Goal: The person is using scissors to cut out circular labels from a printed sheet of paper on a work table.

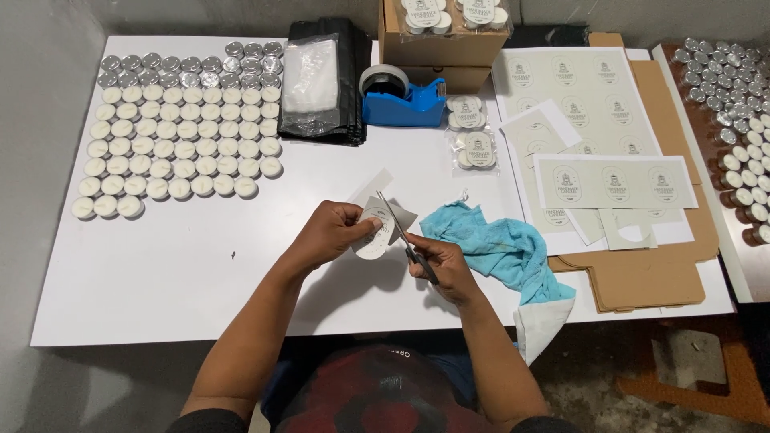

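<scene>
The left hand pinches a small oval paper label with grey backing above the white tabletop, lifted so the blades can reach around its edge. The right hand has its fingers closed through the handles of slim metal scissors, blades parted at the label. A crumpled blue cloth lies just beside.

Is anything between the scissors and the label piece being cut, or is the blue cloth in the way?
Nothing visible is in the way. The right hand has the scissors already at the label piece, which the left hand holds up. The blue cloth lies on the table to the right, beside the cut.
</scene>
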